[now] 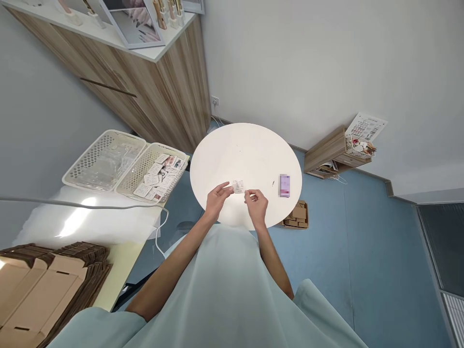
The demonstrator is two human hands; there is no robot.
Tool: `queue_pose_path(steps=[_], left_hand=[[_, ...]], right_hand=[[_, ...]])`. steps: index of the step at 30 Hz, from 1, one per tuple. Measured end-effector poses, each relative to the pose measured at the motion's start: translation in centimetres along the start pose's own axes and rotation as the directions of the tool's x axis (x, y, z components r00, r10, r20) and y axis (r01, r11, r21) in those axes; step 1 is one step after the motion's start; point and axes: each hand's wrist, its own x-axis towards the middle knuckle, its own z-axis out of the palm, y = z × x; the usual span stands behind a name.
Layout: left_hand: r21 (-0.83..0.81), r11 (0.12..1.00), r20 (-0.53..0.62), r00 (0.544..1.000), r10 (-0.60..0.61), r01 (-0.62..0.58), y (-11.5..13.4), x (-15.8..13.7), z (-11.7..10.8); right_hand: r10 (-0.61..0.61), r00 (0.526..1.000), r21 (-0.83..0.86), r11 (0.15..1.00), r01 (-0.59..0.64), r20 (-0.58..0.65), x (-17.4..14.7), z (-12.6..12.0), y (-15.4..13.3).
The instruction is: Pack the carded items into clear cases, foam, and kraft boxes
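Observation:
A small white printed card [238, 186] is held between my two hands over the round white table [241, 145]; its print is too small to read. My left hand [216, 199] pinches the card's left edge between thumb and fingers. At the lower right corner of the card, my right hand [257, 205] is closed in a pinch, with its other fingers curled. A pixelated purple rectangle [284, 186] lies on the table to the right of my right hand. Beside it is a small dark mark [273, 183].
At left, one white basket [125, 186] holds printed cards and another [72, 176] holds clear plastic pieces. Flattened cardboard boxes [43, 299] are stacked at lower left. A cable [90, 207] crosses there. A carton of small brown boxes [299, 215] stands on the floor at right.

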Motion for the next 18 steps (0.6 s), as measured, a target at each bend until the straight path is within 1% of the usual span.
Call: queue_pose_path(steps=[3, 6, 8, 10, 12, 15, 17, 18], left_hand=[[0.034, 0.999, -0.016, 1.0, 0.021, -0.021, 0.0, 0.1, 0.1], [0.035, 0.999, -0.002, 1.0, 0.016, -0.016, 0.1, 0.2, 0.2], [-0.002, 1.0, 0.032, 0.999, -0.003, 0.004, 0.1, 0.3, 0.1], [-0.075, 0.996, 0.101, 0.994, -0.043, 0.05, 0.1, 0.5, 0.0], [-0.154, 0.982, 0.215, 0.974, -0.072, 0.107, 0.3, 0.5, 0.0], [-0.217, 0.964, 0.406, 0.912, -0.056, 0.156, 0.6, 0.2, 0.1], [-0.228, 0.96, 0.468, 0.883, -0.038, 0.162, 0.8, -0.1, 0.3], [-0.227, 0.961, 0.471, 0.882, -0.034, 0.158, 0.9, -0.2, 0.5]], right_hand=[[0.089, 0.995, 0.12, 0.988, -0.094, 0.046, 1.0, -1.3, 0.4], [0.114, 0.989, 0.218, 0.967, -0.131, 0.091, 1.2, -1.9, 0.7], [0.133, 0.985, 0.269, 0.95, -0.159, 0.11, 1.3, -2.1, 0.9], [0.16, 0.972, 0.328, 0.921, -0.209, 0.17, 1.3, -2.3, 1.2], [0.178, 0.942, 0.396, 0.873, -0.285, 0.286, 1.6, -2.3, 1.6], [0.211, 0.858, 0.447, 0.781, -0.436, 0.468, 1.9, -2.1, 2.1], [0.247, 0.803, 0.432, 0.737, -0.519, 0.543, 1.9, -1.7, 2.4], [0.261, 0.782, 0.421, 0.724, -0.546, 0.566, 1.9, -1.5, 2.5]])
